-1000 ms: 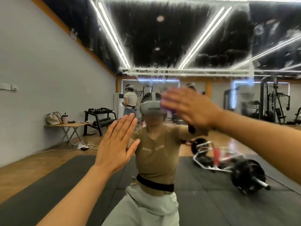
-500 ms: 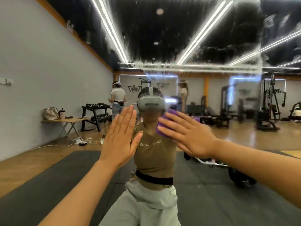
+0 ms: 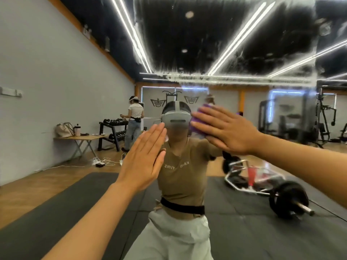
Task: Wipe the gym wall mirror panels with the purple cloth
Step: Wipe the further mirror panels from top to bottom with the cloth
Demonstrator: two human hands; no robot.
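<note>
right, cloth (image 3: 197, 123) pressed flat on mirror (image 3: 244, 44) at head height, under right hand (image 3: 228, 129), fingers straight and spread. left hand (image 3: 144, 160) flat on glass beside it, fingers together, holding nothing. smeary streaks above.

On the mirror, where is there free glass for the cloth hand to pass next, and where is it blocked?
Free: the streaky glass above the right hand and purple cloth, and the stretch to its right. Crowded: leftward, where the flat left hand rests against the mirror close beside it.
</note>
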